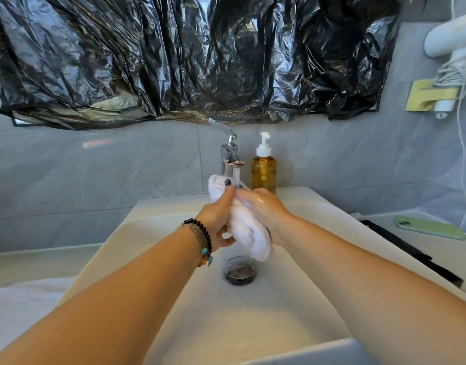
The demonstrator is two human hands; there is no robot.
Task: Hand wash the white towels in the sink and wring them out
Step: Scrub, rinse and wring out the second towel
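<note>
A bunched white towel [246, 227] hangs between both hands over the white sink [152, 219], directly under the chrome tap [230, 156], from which water runs. My left hand [217, 219] grips the towel's left side, thumb up along its top end. My right hand [263, 206] grips the right side, fingers wrapped round the roll. The towel's lower end dangles above the dark drain [239, 270]. More white cloth [23, 304] lies on the counter at the lower left.
An amber pump bottle [263, 169] stands just right of the tap. A green phone [429, 227] and a black strip lie on the right counter. Black plastic sheeting [189, 56] covers the wall above. A white hair dryer [450, 38] hangs at the upper right.
</note>
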